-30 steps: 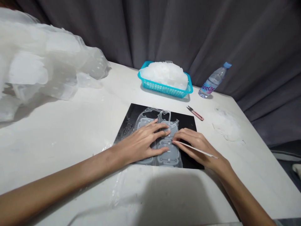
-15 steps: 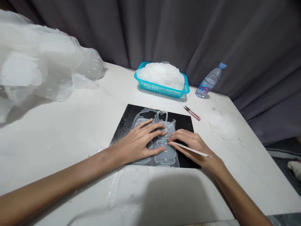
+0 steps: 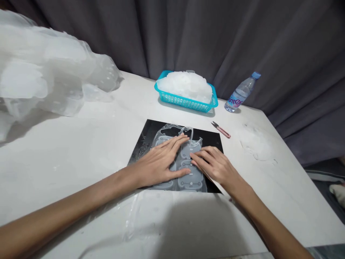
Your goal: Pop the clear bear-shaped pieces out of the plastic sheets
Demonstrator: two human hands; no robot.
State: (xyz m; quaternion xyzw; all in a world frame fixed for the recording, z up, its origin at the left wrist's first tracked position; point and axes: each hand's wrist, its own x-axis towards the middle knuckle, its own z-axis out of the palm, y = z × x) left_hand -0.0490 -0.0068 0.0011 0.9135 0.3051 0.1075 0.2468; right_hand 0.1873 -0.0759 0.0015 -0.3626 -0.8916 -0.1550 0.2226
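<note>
A translucent grey moulded silicone-like sheet (image 3: 189,182) with rounded panels and small raised dots lies on a black mat (image 3: 212,138). My left hand (image 3: 161,158) rests flat across the sheet, fingers stretched out and thumb apart. At the sheet's right side, my right hand (image 3: 212,165) is closed with its fingertips touching the panels. It holds a thin white pen-like stick (image 3: 224,191), whose rear end shows below the palm. The fingers hide the tip of this stick. Loose clear strips (image 3: 192,133) curl from the sheet's far edge.
Behind the mat stands a turquoise basket (image 3: 185,102) heaped with white translucent pieces. Pink-handled thread snips (image 3: 221,130) and a water bottle (image 3: 241,94) are to the right. A large bag of white material (image 3: 59,68) fills the left. Clear scraps (image 3: 256,142) lie at right.
My right hand has turned and shifted slightly, so the stick now points more toward me and is mostly hidden. My left fingers have drawn closer together and moved a little up the sheet.
</note>
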